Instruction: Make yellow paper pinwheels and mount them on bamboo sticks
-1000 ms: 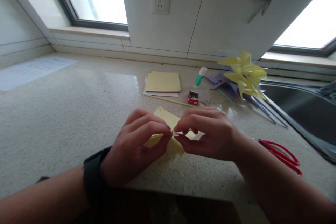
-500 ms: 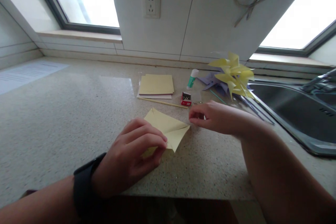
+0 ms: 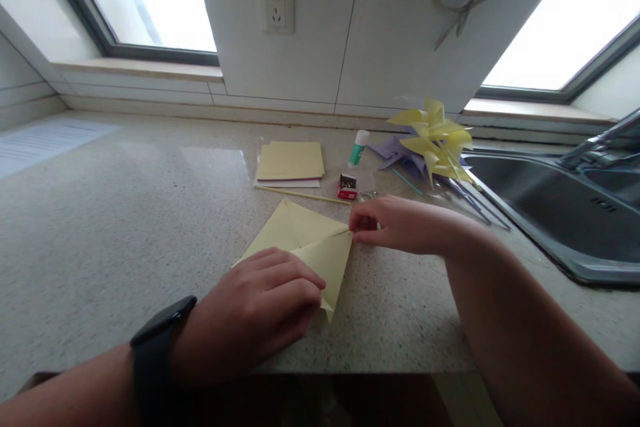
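A square sheet of yellow paper [image 3: 320,260], cut in from its corners, lies near the counter's front edge. My left hand [image 3: 267,297] wears a dark watch and covers the sheet's lower left part. Its fingers are curled together on the paper by the near corner; the thumb is mostly hidden. At the sheet's right corner, my right hand [image 3: 367,220] pinches the paper tip between thumb and fingers. Just beyond the paper lies a thin pale stick [image 3: 305,195]. A small red box of metal pins [image 3: 347,187] stands behind my right hand.
Behind the sheet are a stack of yellow paper [image 3: 291,160] and a glue stick [image 3: 359,148]. Yellow and purple pinwheels [image 3: 435,140] lie beside the sink [image 3: 530,207] at right. A printed page [image 3: 45,143] rests at far left, and a tiled wall [image 3: 290,73] bounds the counter.
My right hand has come to the paper's right corner and closed on it. My left hand has lowered, and the paper sits flatter. The view has shifted slightly right.
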Demonstrator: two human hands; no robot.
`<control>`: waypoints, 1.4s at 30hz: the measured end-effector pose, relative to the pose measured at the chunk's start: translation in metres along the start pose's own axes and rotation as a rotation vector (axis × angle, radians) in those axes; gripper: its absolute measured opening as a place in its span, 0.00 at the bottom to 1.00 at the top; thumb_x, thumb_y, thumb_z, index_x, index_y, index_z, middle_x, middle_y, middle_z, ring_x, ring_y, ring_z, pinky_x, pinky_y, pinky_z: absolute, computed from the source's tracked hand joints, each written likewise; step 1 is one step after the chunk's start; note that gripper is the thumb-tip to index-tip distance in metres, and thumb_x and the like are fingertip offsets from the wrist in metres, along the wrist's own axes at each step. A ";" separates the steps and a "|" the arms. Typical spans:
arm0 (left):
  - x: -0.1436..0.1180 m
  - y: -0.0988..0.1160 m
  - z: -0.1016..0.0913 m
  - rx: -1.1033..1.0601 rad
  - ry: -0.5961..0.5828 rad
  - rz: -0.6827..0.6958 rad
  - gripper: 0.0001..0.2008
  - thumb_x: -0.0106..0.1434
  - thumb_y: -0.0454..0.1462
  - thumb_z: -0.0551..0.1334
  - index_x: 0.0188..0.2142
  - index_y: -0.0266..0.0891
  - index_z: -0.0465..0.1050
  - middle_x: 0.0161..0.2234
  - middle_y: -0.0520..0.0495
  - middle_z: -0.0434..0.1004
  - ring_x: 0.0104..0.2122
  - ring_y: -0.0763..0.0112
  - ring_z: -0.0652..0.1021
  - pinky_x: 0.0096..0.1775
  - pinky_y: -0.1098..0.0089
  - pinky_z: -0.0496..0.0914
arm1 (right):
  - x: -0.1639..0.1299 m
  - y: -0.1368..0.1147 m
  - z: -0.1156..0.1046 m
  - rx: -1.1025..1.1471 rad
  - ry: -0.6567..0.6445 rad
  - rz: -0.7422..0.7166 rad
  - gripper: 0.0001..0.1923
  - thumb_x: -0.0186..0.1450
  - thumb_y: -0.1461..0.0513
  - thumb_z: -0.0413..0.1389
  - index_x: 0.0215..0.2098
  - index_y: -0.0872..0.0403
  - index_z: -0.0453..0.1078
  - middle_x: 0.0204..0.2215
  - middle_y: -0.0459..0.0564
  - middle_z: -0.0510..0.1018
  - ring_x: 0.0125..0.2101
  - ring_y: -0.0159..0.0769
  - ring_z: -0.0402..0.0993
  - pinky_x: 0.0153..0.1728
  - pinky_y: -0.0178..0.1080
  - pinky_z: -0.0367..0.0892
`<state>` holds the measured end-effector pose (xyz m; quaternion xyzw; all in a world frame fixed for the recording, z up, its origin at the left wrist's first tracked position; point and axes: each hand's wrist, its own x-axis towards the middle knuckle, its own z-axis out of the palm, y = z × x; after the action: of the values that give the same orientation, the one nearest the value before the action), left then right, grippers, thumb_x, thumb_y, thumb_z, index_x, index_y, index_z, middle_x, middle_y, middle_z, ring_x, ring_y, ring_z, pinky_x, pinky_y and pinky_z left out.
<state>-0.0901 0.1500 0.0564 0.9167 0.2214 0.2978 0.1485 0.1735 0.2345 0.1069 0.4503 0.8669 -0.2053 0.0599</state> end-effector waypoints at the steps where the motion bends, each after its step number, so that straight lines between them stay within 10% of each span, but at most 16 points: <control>1: 0.000 0.000 0.000 0.001 -0.004 -0.005 0.04 0.68 0.30 0.60 0.41 0.40 0.70 0.41 0.50 0.81 0.40 0.69 0.78 0.42 0.67 0.71 | 0.001 -0.001 0.000 -0.017 0.012 0.035 0.10 0.67 0.56 0.55 0.36 0.53 0.75 0.28 0.46 0.79 0.27 0.33 0.70 0.28 0.36 0.57; 7: 0.000 -0.001 0.002 0.007 -0.010 -0.014 0.05 0.68 0.30 0.59 0.41 0.40 0.71 0.40 0.49 0.81 0.39 0.69 0.79 0.42 0.68 0.71 | 0.009 0.003 0.010 -0.062 0.089 0.186 0.20 0.67 0.47 0.53 0.30 0.52 0.73 0.25 0.48 0.77 0.24 0.34 0.68 0.25 0.38 0.55; 42: -0.003 -0.008 0.003 -0.267 0.118 -0.487 0.02 0.66 0.35 0.61 0.39 0.43 0.72 0.36 0.52 0.80 0.37 0.71 0.80 0.39 0.69 0.74 | 0.004 0.001 0.004 0.220 0.019 -0.032 0.07 0.63 0.60 0.59 0.37 0.54 0.75 0.29 0.46 0.78 0.28 0.32 0.70 0.28 0.35 0.62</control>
<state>-0.0929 0.1546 0.0490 0.7898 0.4023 0.3325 0.3221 0.1714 0.2362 0.1018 0.4422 0.8467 -0.2958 -0.0011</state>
